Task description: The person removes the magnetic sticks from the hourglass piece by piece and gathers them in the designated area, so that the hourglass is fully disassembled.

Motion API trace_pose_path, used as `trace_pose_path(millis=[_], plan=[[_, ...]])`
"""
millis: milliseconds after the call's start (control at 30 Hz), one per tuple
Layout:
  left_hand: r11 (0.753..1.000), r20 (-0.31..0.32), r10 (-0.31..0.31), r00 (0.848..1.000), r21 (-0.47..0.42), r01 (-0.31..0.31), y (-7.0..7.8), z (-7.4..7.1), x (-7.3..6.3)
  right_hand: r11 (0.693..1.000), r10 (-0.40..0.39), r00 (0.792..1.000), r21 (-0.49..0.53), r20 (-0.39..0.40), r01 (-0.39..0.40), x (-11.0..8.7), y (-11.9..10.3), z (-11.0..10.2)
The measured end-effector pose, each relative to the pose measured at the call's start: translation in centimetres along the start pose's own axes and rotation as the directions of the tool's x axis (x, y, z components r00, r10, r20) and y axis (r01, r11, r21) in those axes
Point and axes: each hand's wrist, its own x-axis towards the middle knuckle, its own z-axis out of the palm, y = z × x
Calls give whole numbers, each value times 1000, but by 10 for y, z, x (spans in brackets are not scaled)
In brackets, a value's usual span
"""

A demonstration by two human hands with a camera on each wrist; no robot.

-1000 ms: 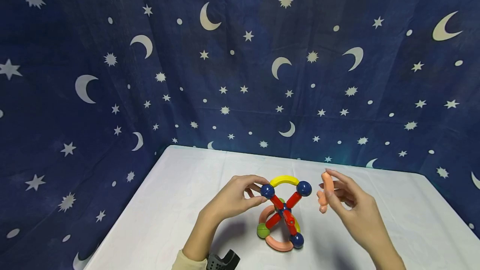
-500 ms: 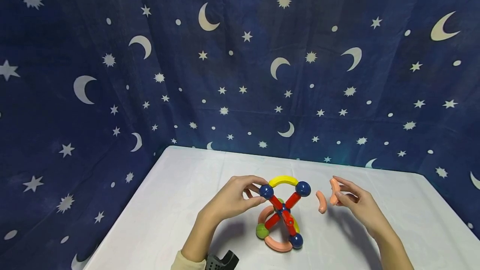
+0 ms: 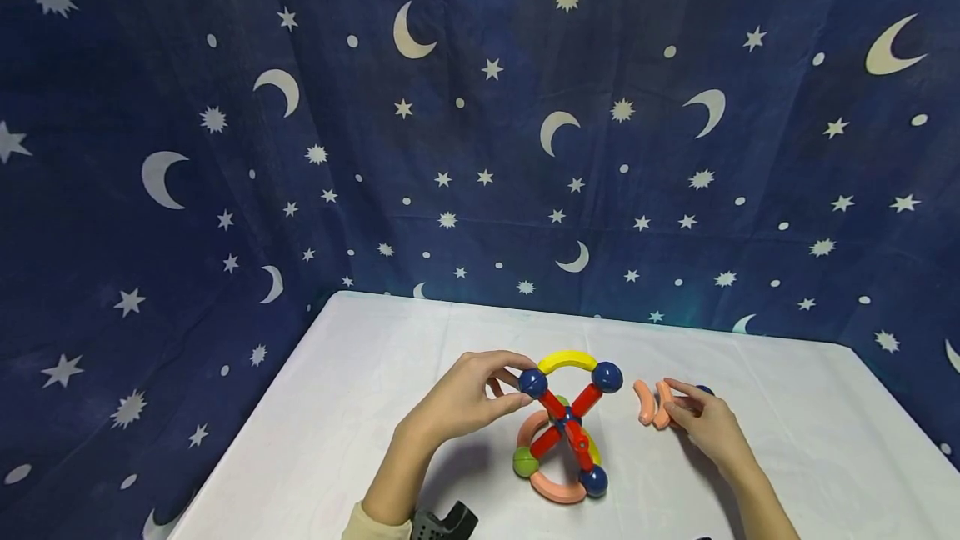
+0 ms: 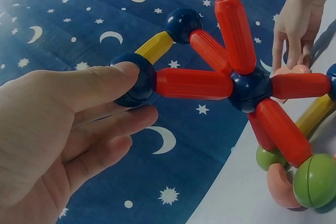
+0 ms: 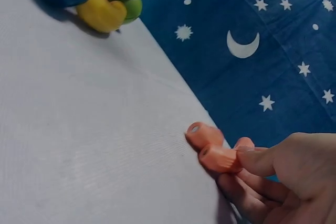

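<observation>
A toy structure of magnetic rods and balls stands on the white table: red rods meet at a central blue ball, with a curved yellow rod across the top. My left hand pinches its upper-left blue ball between thumb and fingers. At the base are a green ball and a curved peach rod. To the right, my right hand pinches a curved peach rod low at the tabletop. Another peach rod lies just left of it.
A dark blue ball shows partly behind my right hand. The white table runs back to a dark blue star-and-moon curtain. A black strap piece is at my left wrist.
My right hand first held two peach rods near the structure. It left one on the table, then moved right and lowered the other beside it. The left hand keeps its hold.
</observation>
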Motion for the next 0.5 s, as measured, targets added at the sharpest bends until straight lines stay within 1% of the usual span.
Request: trace_pose_path(millis=[167,300,500], plan=[[1000,2,3,1000,7,-3,1,0,0,999,24,999,-32,-34,-25,3,3,6],[1000,2,17,1000,6,-17,1,0,0,997,28,999,-69,-42,-31,4,4,9],[1000,-3,27,1000,3,-27,0,0,-1,991,-20,997,-132,-73,10,6,6,13]])
